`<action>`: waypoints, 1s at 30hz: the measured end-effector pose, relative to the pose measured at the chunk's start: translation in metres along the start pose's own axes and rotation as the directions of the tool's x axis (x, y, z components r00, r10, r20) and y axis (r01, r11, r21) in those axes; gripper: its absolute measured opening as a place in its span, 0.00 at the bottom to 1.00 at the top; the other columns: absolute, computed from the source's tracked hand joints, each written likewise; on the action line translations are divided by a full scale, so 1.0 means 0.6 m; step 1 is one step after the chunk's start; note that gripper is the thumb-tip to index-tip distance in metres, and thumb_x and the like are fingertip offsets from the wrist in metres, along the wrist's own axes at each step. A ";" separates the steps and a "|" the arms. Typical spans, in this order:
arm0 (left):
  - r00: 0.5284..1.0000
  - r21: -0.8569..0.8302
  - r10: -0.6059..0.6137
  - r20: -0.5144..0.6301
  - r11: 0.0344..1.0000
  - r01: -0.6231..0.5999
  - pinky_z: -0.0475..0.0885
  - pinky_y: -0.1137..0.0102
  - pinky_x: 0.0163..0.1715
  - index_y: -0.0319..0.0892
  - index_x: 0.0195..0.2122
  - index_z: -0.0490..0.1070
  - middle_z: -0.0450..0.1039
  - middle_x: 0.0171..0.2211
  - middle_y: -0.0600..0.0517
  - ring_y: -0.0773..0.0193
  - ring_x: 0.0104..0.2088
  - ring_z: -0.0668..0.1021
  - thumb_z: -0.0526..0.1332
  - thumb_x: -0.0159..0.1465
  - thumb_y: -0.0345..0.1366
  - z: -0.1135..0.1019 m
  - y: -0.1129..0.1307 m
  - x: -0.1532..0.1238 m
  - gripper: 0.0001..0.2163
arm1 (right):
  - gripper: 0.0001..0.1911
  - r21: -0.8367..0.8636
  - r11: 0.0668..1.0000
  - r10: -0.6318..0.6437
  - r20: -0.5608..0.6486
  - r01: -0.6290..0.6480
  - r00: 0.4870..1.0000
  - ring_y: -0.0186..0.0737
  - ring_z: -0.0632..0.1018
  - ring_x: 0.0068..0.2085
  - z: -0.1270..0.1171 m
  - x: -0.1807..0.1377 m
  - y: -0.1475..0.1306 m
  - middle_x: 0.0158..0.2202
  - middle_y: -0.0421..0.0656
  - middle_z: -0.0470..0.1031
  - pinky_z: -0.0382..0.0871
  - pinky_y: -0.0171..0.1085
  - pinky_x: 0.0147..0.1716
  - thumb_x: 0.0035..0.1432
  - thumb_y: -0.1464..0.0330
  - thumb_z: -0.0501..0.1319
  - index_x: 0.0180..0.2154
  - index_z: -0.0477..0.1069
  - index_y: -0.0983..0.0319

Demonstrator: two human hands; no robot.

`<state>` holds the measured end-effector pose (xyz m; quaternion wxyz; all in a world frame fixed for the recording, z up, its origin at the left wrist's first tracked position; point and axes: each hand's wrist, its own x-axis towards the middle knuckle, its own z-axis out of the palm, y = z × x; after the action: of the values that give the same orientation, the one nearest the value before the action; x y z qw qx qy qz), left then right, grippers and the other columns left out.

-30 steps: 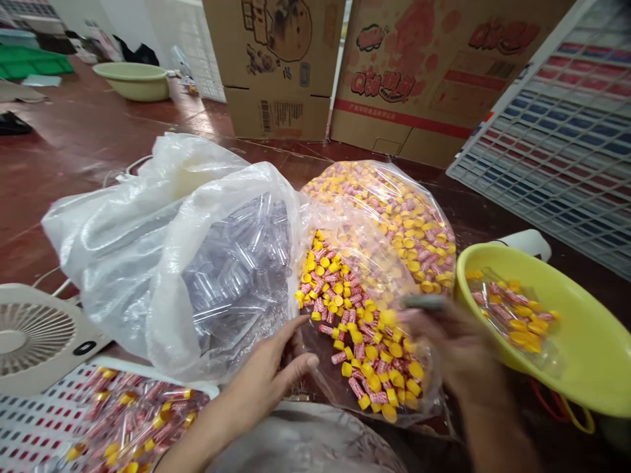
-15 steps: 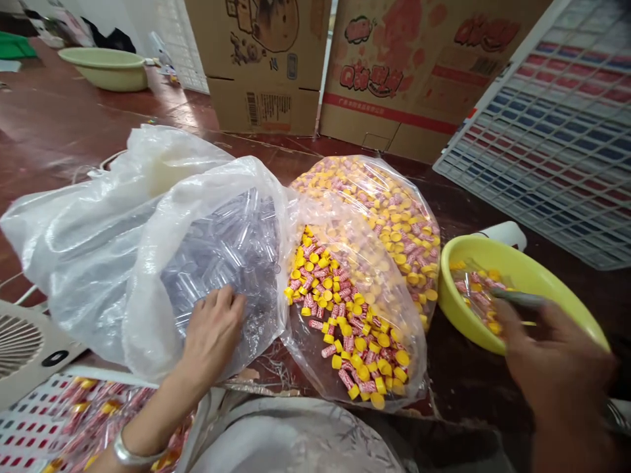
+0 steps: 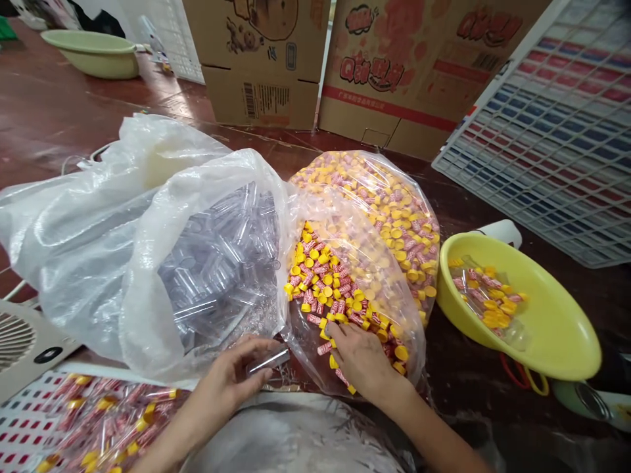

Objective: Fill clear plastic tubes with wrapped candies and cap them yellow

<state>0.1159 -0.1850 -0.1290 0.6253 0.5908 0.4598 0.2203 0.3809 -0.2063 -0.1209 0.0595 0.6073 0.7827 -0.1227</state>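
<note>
My left hand (image 3: 239, 368) is closed round a clear plastic tube (image 3: 270, 361), in front of the white plastic bag (image 3: 148, 263). Inside that bag lies a heap of similar clear tubes (image 3: 211, 263). My right hand (image 3: 365, 360) reaches down into a pile of small red-and-white pieces with yellow caps (image 3: 328, 282), its fingers bent together at the pile's near side. What sits between those fingertips is partly hidden. The pile spills from the mouth of a transparent bag (image 3: 414, 328).
A yellow basin (image 3: 557, 315) at right holds several filled tubes (image 3: 493, 295). At lower left, a white perforated basket (image 3: 20, 420) carries filled, capped tubes beside a fan (image 3: 20, 341). Cardboard boxes (image 3: 384, 98) and a white wire rack (image 3: 542, 144) stand behind.
My left hand has come out of the tube bag towards me with a clear tube. My right hand has moved left from the yellow basin to the capped pieces.
</note>
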 end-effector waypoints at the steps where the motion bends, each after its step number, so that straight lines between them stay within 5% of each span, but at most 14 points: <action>1: 1.000 0.012 0.013 -0.006 1.000 -0.013 0.72 0.64 0.49 0.44 0.48 0.78 0.79 0.45 0.47 0.53 0.47 0.79 0.63 0.64 0.43 0.008 0.002 0.001 0.14 | 0.10 0.054 0.998 -0.014 -0.044 0.016 0.999 0.45 0.78 0.42 -0.005 0.000 0.002 0.40 0.44 0.77 0.67 0.37 0.38 0.59 0.75 0.64 0.43 0.70 0.60; 6: 1.000 -0.054 -0.013 0.002 0.998 0.013 0.73 0.65 0.45 0.43 0.46 0.78 0.81 0.43 0.47 0.53 0.44 0.80 0.64 0.63 0.43 0.035 0.020 0.008 0.14 | 0.08 0.402 0.907 -0.022 -0.255 0.127 0.967 0.39 0.73 0.35 -0.039 -0.009 0.002 0.34 0.40 0.72 0.65 0.36 0.35 0.59 0.70 0.65 0.32 0.66 0.59; 10: 0.996 -0.153 -0.035 0.088 0.987 0.048 0.74 0.67 0.43 0.43 0.47 0.78 0.83 0.42 0.49 0.54 0.42 0.81 0.65 0.63 0.45 0.044 0.034 0.009 0.15 | 0.14 0.647 0.750 -0.044 -0.152 0.133 0.987 0.35 0.70 0.32 -0.052 -0.016 -0.006 0.29 0.36 0.69 0.61 0.33 0.33 0.56 0.70 0.68 0.27 0.63 0.60; 12: 0.992 -0.155 -0.017 0.125 0.987 0.036 0.73 0.68 0.44 0.43 0.47 0.79 0.83 0.42 0.49 0.55 0.43 0.81 0.66 0.63 0.45 0.048 0.037 0.008 0.15 | 0.16 0.810 0.586 -0.011 0.005 0.002 1.000 0.33 0.69 0.30 -0.046 -0.015 -0.011 0.29 0.35 0.70 0.60 0.32 0.29 0.51 0.67 0.73 0.28 0.64 0.60; 15: 0.980 -0.204 0.020 0.197 0.979 0.021 0.71 0.69 0.45 0.44 0.46 0.81 0.83 0.42 0.49 0.55 0.44 0.80 0.68 0.62 0.44 0.055 0.037 0.001 0.14 | 0.28 0.961 0.198 -0.091 0.214 -0.193 0.972 0.33 0.71 0.30 -0.024 -0.011 -0.021 0.31 0.34 0.72 0.61 0.31 0.28 0.36 0.61 0.80 0.34 0.67 0.60; 19: 0.975 -0.388 0.014 0.223 0.919 0.076 0.71 0.71 0.39 0.43 0.40 0.84 0.84 0.36 0.50 0.59 0.37 0.80 0.73 0.56 0.44 0.074 0.031 -0.009 0.14 | 0.40 0.959 -0.090 -0.200 0.249 -0.270 0.948 0.32 0.70 0.31 -0.001 -0.008 -0.038 0.29 0.32 0.70 0.61 0.30 0.28 0.17 0.61 0.83 0.34 0.65 0.59; 26: 0.972 -0.489 -0.078 0.223 0.853 0.181 0.70 0.72 0.35 0.41 0.40 0.83 0.82 0.33 0.50 0.62 0.33 0.78 0.76 0.51 0.44 0.092 0.013 -0.017 0.18 | 0.41 0.954 -0.066 -0.259 0.268 -0.293 0.928 0.31 0.69 0.30 0.014 -0.006 -0.049 0.28 0.30 0.67 0.62 0.30 0.30 0.19 0.57 0.83 0.36 0.65 0.59; 30: 0.964 -0.075 -0.022 0.264 0.996 0.044 0.70 0.70 0.42 0.43 0.41 0.79 0.81 0.39 0.51 0.59 0.40 0.78 0.70 0.57 0.36 0.055 0.038 -0.027 0.11 | 0.37 0.954 0.109 -0.244 0.298 -0.280 0.923 0.32 0.70 0.29 -0.001 0.002 -0.039 0.29 0.32 0.70 0.60 0.30 0.26 0.24 0.58 0.82 0.36 0.66 0.59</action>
<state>0.1419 -0.2114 -0.1066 0.7075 0.5815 0.3735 0.1480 0.3577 -0.2106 -0.1180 -0.2075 0.4614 0.4610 -0.7290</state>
